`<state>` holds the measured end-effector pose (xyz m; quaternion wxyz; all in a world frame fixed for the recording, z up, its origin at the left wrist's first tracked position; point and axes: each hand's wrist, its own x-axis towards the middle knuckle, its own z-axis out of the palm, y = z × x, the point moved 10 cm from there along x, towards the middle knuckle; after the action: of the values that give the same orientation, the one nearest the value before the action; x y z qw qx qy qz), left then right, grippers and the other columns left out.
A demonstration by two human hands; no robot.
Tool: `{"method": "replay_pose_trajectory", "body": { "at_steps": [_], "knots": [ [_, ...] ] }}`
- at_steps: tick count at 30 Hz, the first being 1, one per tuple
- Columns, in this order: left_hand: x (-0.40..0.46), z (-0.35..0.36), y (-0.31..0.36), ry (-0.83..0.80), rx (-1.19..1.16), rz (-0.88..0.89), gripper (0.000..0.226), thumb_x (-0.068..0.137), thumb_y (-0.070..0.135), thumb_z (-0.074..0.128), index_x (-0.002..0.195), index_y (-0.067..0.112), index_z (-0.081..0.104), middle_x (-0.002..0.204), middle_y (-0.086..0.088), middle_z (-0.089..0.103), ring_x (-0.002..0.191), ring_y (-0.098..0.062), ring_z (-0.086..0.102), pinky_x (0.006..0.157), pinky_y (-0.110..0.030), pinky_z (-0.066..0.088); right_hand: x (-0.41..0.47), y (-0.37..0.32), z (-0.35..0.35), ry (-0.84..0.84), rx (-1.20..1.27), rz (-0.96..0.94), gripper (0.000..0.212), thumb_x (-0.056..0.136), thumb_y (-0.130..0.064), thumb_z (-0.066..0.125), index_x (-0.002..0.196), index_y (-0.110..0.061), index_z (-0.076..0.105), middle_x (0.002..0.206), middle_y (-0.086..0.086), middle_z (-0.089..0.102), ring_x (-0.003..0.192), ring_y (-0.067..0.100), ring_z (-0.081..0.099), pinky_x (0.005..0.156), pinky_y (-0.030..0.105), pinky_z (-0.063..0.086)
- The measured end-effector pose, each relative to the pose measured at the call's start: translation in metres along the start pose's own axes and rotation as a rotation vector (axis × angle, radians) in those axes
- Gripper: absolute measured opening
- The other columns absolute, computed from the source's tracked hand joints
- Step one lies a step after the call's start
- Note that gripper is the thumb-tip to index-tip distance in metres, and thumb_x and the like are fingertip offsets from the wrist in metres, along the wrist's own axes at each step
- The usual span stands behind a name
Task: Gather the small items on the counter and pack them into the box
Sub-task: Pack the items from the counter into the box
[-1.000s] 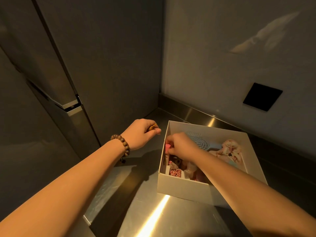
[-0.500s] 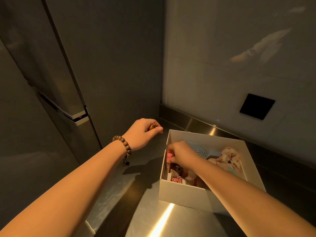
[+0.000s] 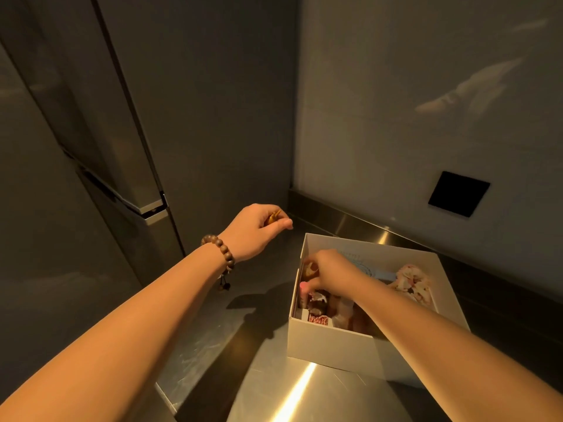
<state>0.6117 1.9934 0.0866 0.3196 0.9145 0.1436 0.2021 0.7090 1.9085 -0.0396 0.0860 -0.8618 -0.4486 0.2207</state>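
A white open box (image 3: pixel 332 345) stands on the steel counter (image 3: pixel 268 388). Inside lie a light blue hairbrush (image 3: pixel 380 274), a floral scrunchie (image 3: pixel 409 283) and several small items at the left end. My right hand (image 3: pixel 330 268) reaches down into the box's left side and holds a small pink item (image 3: pixel 303 286) against the inner wall. My left hand (image 3: pixel 257 229) hovers above the counter just left of the box's far corner, fingers curled round a small brown-orange item (image 3: pixel 273 216). A wooden bead bracelet (image 3: pixel 221 251) sits on that wrist.
A tall grey fridge or cabinet (image 3: pixel 100 147) rises at the left, close to the counter's edge. The wall behind carries a black square plate (image 3: pixel 458 193). A raised steel lip (image 3: pixel 350 222) runs along the counter's back.
My right hand has pushed lower into the box's left side with the pink item. My left hand keeps its small brown item and has barely shifted.
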Motion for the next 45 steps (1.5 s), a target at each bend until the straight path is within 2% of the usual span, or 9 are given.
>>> {"method": "replay_pose_trajectory", "body": {
  "at_steps": [5, 8, 12, 14, 19, 24, 32, 39, 45],
  "knots": [
    [0.013, -0.019, 0.052, 0.019, -0.179, 0.085, 0.019, 0.093, 0.029, 0.051, 0.098, 0.018, 0.066, 0.074, 0.004, 0.061, 0.064, 0.002, 0.057, 0.058, -0.009, 0.044, -0.027, -0.017, -0.060, 0.280, 0.274, -0.119, 0.084, 0.070, -0.046, 0.078, 0.141, -0.031, 0.036, 0.142, 0.000, 0.047, 0.130, 0.022, 0.044, 0.101, 0.039, 0.044],
    [0.018, -0.020, 0.080, 0.009, -0.435, 0.106, 0.023, 0.094, 0.025, 0.049, 0.101, 0.010, 0.067, 0.079, -0.005, 0.061, 0.072, -0.011, 0.058, 0.070, -0.022, 0.050, -0.040, -0.023, -0.074, 0.270, 0.495, -0.238, 0.075, 0.072, -0.039, 0.078, 0.137, -0.032, 0.040, 0.141, -0.007, 0.047, 0.131, 0.016, 0.042, 0.105, 0.038, 0.039],
    [0.022, -0.002, 0.104, -0.091, -0.926, 0.109, 0.026, 0.097, 0.016, 0.042, 0.109, 0.000, 0.059, 0.085, -0.008, 0.058, 0.080, -0.018, 0.057, 0.083, -0.033, 0.049, -0.057, 0.001, -0.086, 0.341, 0.571, -0.257, 0.016, 0.082, -0.026, 0.071, 0.091, -0.037, 0.064, 0.089, -0.023, 0.066, 0.096, 0.002, 0.063, 0.083, 0.024, 0.050],
    [0.025, 0.006, 0.107, -0.099, -0.971, 0.112, 0.029, 0.094, 0.020, 0.045, 0.114, 0.002, 0.058, 0.097, -0.012, 0.064, 0.093, -0.023, 0.062, 0.092, -0.036, 0.049, -0.067, 0.019, -0.093, 0.374, 0.559, -0.243, 0.012, 0.083, -0.028, 0.069, 0.083, -0.038, 0.064, 0.082, -0.021, 0.066, 0.083, -0.003, 0.063, 0.075, 0.023, 0.052],
    [0.035, 0.021, 0.078, 0.060, -0.571, 0.020, 0.021, 0.084, 0.020, 0.065, 0.104, 0.015, 0.065, 0.096, -0.009, 0.070, 0.088, -0.015, 0.069, 0.073, -0.023, 0.056, -0.090, 0.076, -0.102, 0.421, 0.494, -0.150, 0.020, 0.085, -0.028, 0.067, 0.104, -0.035, 0.067, 0.094, -0.020, 0.063, 0.089, 0.005, 0.060, 0.071, 0.019, 0.050],
    [0.045, 0.069, 0.053, -0.022, -0.288, 0.017, 0.016, 0.076, 0.025, 0.074, 0.086, 0.015, 0.069, 0.073, 0.000, 0.069, 0.064, -0.006, 0.067, 0.058, -0.017, 0.052, -0.097, 0.120, -0.098, 0.447, 0.361, -0.073, 0.025, 0.089, -0.021, 0.062, 0.114, -0.025, 0.066, 0.099, -0.011, 0.063, 0.092, 0.005, 0.057, 0.077, 0.020, 0.048],
    [0.040, 0.164, 0.015, -0.303, 0.449, 0.132, 0.027, 0.089, 0.034, 0.059, 0.113, 0.026, 0.066, 0.115, 0.006, 0.065, 0.105, -0.012, 0.059, 0.091, -0.031, 0.049, -0.070, 0.157, -0.044, 0.281, -0.025, 0.016, 0.027, 0.093, -0.029, 0.054, 0.118, -0.039, 0.061, 0.104, -0.007, 0.063, 0.088, 0.009, 0.057, 0.076, 0.019, 0.047],
    [0.024, 0.178, 0.021, -0.258, 0.547, 0.357, 0.028, 0.091, 0.036, 0.053, 0.116, 0.028, 0.064, 0.118, 0.005, 0.059, 0.111, -0.013, 0.051, 0.092, -0.026, 0.043, -0.068, 0.167, -0.016, 0.269, -0.123, 0.001, 0.038, 0.095, -0.042, 0.043, 0.133, -0.047, 0.041, 0.108, -0.006, 0.058, 0.089, 0.011, 0.056, 0.079, 0.023, 0.052],
    [0.011, 0.186, 0.013, -0.311, 0.546, 0.416, 0.029, 0.090, 0.025, 0.057, 0.118, 0.029, 0.063, 0.123, 0.006, 0.059, 0.116, -0.013, 0.051, 0.097, -0.026, 0.044, -0.072, 0.169, -0.008, 0.248, -0.115, 0.038, 0.032, 0.095, -0.040, 0.047, 0.127, -0.042, 0.050, 0.098, -0.005, 0.061, 0.084, 0.011, 0.059, 0.075, 0.022, 0.051]
  ]
}}
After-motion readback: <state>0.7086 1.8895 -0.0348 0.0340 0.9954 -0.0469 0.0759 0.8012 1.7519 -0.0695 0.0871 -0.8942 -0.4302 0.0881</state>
